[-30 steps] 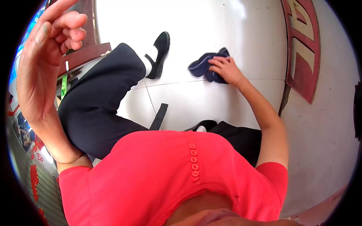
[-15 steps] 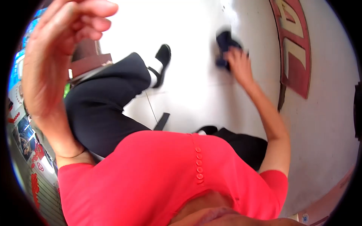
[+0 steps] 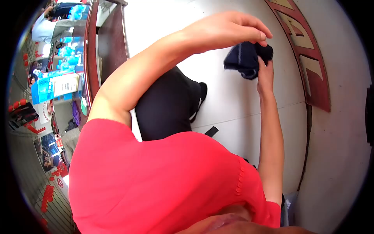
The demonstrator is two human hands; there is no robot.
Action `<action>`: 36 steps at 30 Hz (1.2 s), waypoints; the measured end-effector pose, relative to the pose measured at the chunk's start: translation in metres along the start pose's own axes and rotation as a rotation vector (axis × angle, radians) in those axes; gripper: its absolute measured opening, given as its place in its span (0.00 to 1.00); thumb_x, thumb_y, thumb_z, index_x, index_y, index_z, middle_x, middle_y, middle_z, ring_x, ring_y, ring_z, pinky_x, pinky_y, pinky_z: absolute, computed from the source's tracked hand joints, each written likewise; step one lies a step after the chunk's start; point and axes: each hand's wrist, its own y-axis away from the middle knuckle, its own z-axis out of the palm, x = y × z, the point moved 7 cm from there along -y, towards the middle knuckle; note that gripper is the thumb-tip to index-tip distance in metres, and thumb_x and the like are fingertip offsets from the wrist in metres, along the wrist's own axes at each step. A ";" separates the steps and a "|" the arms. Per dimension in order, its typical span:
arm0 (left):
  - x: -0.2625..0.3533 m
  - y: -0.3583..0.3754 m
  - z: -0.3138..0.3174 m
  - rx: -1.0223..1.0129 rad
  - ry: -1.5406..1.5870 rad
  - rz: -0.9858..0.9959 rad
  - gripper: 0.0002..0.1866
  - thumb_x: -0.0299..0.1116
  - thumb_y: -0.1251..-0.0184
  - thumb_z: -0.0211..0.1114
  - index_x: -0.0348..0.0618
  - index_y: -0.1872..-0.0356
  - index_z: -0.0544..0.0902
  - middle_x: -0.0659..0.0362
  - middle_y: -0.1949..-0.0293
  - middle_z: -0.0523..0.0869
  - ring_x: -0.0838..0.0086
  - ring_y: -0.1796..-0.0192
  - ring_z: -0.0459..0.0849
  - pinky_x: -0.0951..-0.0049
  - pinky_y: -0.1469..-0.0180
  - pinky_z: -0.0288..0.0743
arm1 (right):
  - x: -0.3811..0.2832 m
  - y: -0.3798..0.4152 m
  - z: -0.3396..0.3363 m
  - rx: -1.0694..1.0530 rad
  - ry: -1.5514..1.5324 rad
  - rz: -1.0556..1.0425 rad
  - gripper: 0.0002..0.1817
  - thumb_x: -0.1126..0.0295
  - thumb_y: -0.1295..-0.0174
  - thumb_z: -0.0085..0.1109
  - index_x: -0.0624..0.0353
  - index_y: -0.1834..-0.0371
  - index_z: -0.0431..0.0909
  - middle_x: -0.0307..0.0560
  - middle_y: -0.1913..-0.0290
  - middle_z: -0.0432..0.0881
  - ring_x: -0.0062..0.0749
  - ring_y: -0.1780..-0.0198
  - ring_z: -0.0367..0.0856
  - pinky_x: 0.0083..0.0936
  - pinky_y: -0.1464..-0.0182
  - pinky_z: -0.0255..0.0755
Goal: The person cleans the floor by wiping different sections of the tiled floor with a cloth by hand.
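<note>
I record both hands raised in front of the body, above the floor, meeting on one dark blue cloth. The cloth is off the floor, bunched and hanging between the two hands at the upper right of the head view.

The left hand comes in from above, its forearm crossing the frame from the left shoulder. Its fingers are curled downward and pressed together at the tips, pinching the top edge of the cloth. The thumb side is hidden behind the fabric, so I cannot tell how deep that pinch goes.

The right hand reaches up from below on a straight arm. Its fingers close on the right-hand part of the cloth; most of them are covered by the fabric and by the left hand, and I can confirm only that the hand touches and grips the cloth.

The floor beneath is pale glossy tile with visible joints. A red and cream inlaid emblem lies to the right of the hands. Below the cloth I note a leg in dark trousers ending in a black shoe, planted on the tile. A short dark strap lies on the floor near that leg. The red shirt fills the lower frame. At far left stands a dark wood bench with blue packaging displayed beside it.
</note>
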 end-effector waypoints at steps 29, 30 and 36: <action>-0.211 -0.122 0.284 -0.895 -1.293 1.277 0.39 0.40 0.32 0.61 0.67 0.21 0.58 0.63 0.19 0.54 0.57 0.21 0.57 0.36 0.28 0.61 | 0.121 0.142 -0.159 0.128 1.384 0.667 0.58 0.52 0.46 0.74 0.52 0.17 0.45 0.66 0.19 0.45 0.69 0.22 0.52 0.50 0.30 0.67; -0.221 -0.128 0.287 -1.062 -1.313 1.133 0.36 0.41 0.30 0.60 0.70 0.21 0.59 0.65 0.17 0.46 0.56 0.17 0.44 0.25 0.27 0.49 | 0.118 0.142 -0.157 0.129 1.389 0.665 0.58 0.53 0.46 0.74 0.52 0.17 0.45 0.66 0.19 0.45 0.70 0.22 0.52 0.49 0.31 0.69; -0.232 -0.156 0.297 -0.981 -1.174 1.380 0.35 0.33 0.30 0.58 0.74 0.24 0.60 0.58 0.22 0.59 0.58 0.34 0.73 0.56 0.48 0.81 | 0.122 0.143 -0.158 0.156 1.345 0.694 0.60 0.56 0.47 0.76 0.53 0.17 0.43 0.68 0.19 0.44 0.72 0.22 0.51 0.48 0.34 0.73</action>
